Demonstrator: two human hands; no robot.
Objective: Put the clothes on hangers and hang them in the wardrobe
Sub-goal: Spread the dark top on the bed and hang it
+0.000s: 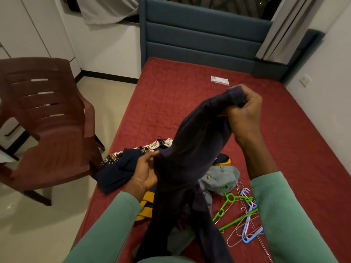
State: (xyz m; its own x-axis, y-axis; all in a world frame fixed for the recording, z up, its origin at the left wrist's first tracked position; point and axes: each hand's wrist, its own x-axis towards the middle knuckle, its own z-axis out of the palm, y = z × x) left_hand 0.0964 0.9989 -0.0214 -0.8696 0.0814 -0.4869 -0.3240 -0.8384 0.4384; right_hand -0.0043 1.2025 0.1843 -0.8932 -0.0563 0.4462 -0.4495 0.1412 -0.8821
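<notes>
Ribbed mint-green long sleeves point(281, 215) cover both arms to the wrists.

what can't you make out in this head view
Head view only:
- Dark garment: its type; bunched in left hand and right hand.
- Clothes pile: partly behind the garment.
- Hangers: count; tangled, right sleeve overlaps.
- White packet: too small.

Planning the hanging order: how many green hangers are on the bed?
1 for sure: the green hanger lies in the hanger pile at the near right of the bed. A second green bar nearby may belong to another.
</notes>
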